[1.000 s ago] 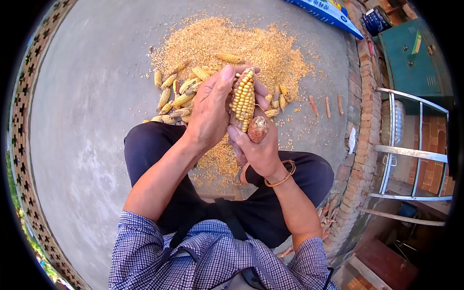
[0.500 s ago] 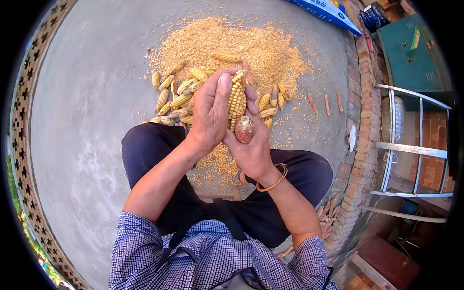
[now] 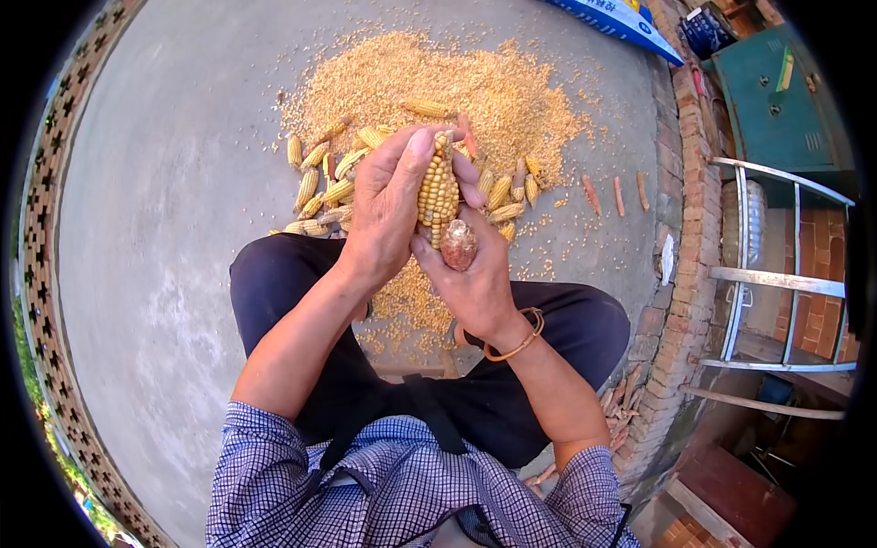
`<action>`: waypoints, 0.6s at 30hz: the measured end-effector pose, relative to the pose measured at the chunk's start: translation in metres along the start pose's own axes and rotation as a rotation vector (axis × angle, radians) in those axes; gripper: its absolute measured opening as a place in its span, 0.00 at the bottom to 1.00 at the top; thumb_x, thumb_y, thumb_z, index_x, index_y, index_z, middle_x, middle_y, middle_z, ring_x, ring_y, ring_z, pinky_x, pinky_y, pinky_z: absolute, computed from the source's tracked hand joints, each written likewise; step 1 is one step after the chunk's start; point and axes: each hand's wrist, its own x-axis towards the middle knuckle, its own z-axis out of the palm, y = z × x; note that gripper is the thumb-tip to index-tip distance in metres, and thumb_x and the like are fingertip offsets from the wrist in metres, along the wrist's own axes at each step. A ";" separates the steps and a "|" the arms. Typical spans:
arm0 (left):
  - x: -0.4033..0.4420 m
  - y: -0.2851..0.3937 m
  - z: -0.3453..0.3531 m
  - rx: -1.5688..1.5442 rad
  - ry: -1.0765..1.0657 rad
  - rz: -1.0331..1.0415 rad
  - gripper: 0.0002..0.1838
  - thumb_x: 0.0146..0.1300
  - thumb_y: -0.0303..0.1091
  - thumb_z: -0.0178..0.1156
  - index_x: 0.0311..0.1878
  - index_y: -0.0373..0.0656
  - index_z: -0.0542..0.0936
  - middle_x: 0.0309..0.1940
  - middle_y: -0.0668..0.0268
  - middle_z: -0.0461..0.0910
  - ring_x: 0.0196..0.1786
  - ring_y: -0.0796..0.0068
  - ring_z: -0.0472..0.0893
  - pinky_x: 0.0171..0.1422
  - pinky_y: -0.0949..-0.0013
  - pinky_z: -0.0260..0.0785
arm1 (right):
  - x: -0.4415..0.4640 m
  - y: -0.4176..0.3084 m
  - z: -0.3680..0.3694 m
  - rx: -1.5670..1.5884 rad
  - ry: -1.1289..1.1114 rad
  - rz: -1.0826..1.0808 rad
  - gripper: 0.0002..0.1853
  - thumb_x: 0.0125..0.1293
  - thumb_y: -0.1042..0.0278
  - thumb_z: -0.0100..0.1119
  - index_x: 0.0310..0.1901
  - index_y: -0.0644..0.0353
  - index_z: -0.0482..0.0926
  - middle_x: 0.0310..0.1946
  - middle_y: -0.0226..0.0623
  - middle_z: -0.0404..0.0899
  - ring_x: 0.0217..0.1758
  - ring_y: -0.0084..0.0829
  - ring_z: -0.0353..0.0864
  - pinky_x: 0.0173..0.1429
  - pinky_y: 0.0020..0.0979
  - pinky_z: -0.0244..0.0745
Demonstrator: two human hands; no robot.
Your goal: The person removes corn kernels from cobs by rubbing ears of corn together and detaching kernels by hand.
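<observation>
My left hand (image 3: 385,205) is wrapped round an ear of corn (image 3: 438,194), its thumb lying along the upper left side. Yellow kernels cover most of the ear's visible face. My right hand (image 3: 477,288) grips a bare reddish corncob (image 3: 459,245), whose blunt end points up at me. The cob lies against the ear's lower right side, and my right fingers reach behind the ear. Beyond both hands are several unshelled ears (image 3: 309,187) and a wide heap of loose kernels (image 3: 429,78) on the concrete floor.
Stripped cobs (image 3: 618,195) lie to the right, with more cobs (image 3: 621,406) beside my right knee. A low brick edge (image 3: 687,210) runs along the right, near a metal rack (image 3: 776,281) and a green cabinet (image 3: 767,100). A blue bag (image 3: 621,23) lies at the top.
Both hands have shifted slightly left with the ear and the cob. The ear has turned a little in my grip, showing a broader face of kernels.
</observation>
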 end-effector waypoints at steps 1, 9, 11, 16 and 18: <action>0.000 0.000 0.000 0.019 0.001 0.017 0.21 0.80 0.41 0.41 0.53 0.31 0.75 0.32 0.58 0.78 0.33 0.68 0.82 0.41 0.67 0.79 | 0.001 0.000 0.000 -0.020 -0.005 -0.018 0.17 0.60 0.76 0.67 0.50 0.69 0.77 0.41 0.39 0.83 0.43 0.25 0.82 0.50 0.30 0.76; 0.001 0.000 -0.005 -0.025 -0.027 0.014 0.19 0.79 0.39 0.41 0.53 0.31 0.75 0.29 0.59 0.78 0.31 0.69 0.80 0.41 0.65 0.78 | -0.002 0.003 0.001 -0.027 0.002 -0.022 0.18 0.59 0.77 0.67 0.51 0.69 0.77 0.41 0.41 0.84 0.45 0.28 0.84 0.52 0.30 0.76; 0.001 -0.001 -0.005 0.004 -0.031 0.020 0.19 0.79 0.38 0.41 0.52 0.31 0.75 0.29 0.59 0.78 0.32 0.69 0.80 0.41 0.65 0.78 | -0.002 0.001 0.000 -0.052 0.005 -0.021 0.18 0.58 0.78 0.68 0.51 0.69 0.77 0.41 0.43 0.84 0.45 0.30 0.85 0.52 0.31 0.77; 0.003 -0.004 -0.007 0.177 -0.038 0.089 0.19 0.80 0.38 0.40 0.52 0.31 0.75 0.29 0.59 0.77 0.32 0.68 0.80 0.42 0.65 0.78 | -0.001 0.001 -0.002 -0.120 0.012 -0.047 0.20 0.57 0.78 0.68 0.51 0.69 0.75 0.40 0.47 0.84 0.44 0.37 0.86 0.49 0.33 0.77; 0.003 -0.004 -0.008 0.075 -0.031 0.059 0.20 0.80 0.40 0.41 0.51 0.32 0.77 0.28 0.60 0.79 0.31 0.71 0.81 0.40 0.69 0.77 | -0.003 0.002 -0.002 -0.148 0.003 -0.029 0.20 0.57 0.78 0.68 0.51 0.70 0.75 0.39 0.47 0.84 0.43 0.37 0.86 0.48 0.34 0.78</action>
